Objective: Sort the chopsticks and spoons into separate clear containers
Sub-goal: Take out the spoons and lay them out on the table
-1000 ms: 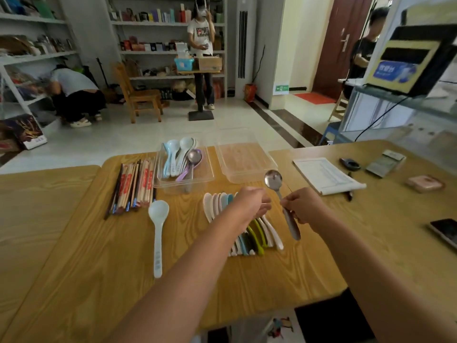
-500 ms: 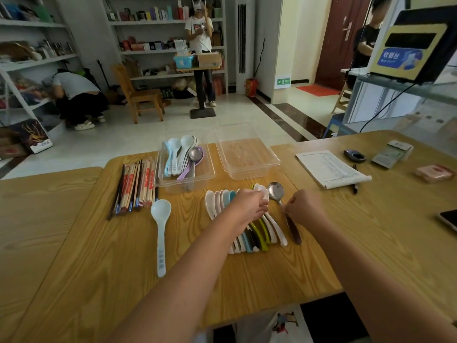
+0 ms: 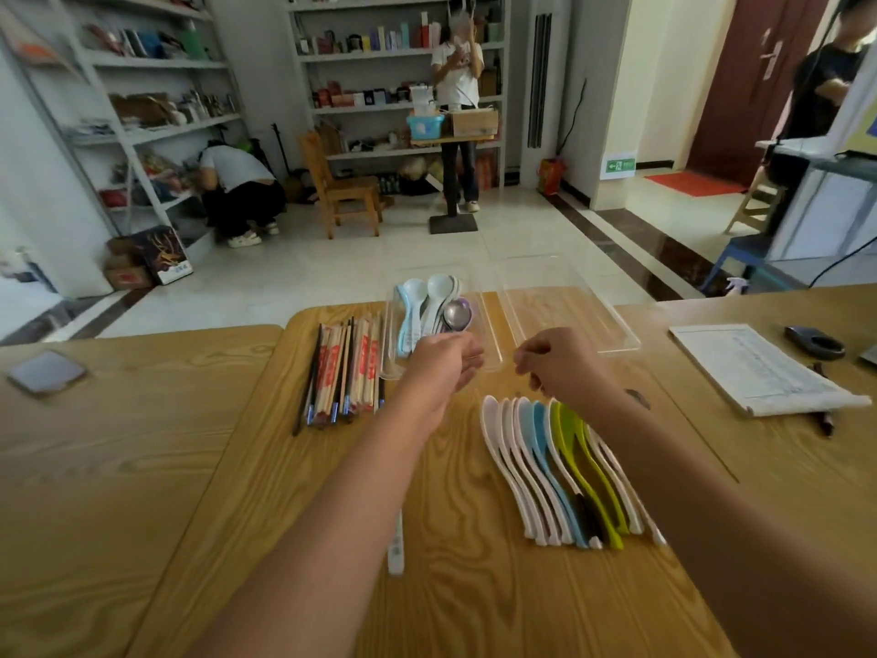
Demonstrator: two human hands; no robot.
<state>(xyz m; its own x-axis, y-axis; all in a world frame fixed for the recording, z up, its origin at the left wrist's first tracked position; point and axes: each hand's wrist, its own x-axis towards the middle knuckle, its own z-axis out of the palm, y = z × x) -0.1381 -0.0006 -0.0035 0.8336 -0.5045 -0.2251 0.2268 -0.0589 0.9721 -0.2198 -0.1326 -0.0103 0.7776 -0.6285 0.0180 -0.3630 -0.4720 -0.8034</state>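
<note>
Dark phone (image 3: 46, 376) sits far out at 9 o'clock, on the neighbouring table. Bundle of wrapped wooden and dark chopsticks (image 3: 346, 368) lies at 9 of the left hand (image 3: 443, 360), just beside the left clear plastic container (image 3: 390, 344). That one holds pastel plastic spoons (image 3: 422, 301) and a metal spoon (image 3: 458, 315).

Left hand is over its near rim, fingers loosely extended, nothing seen in them. Right clear plastic container (image 3: 569, 301) is at 12 of the right hand (image 3: 560, 360), by the table's far edge. Right fingers are curled under, so can't tell what they hold.

Fanned row of white, blue and green spoons (image 3: 560, 467) at its 6. Paper pad (image 3: 759, 368) at 3.
</note>
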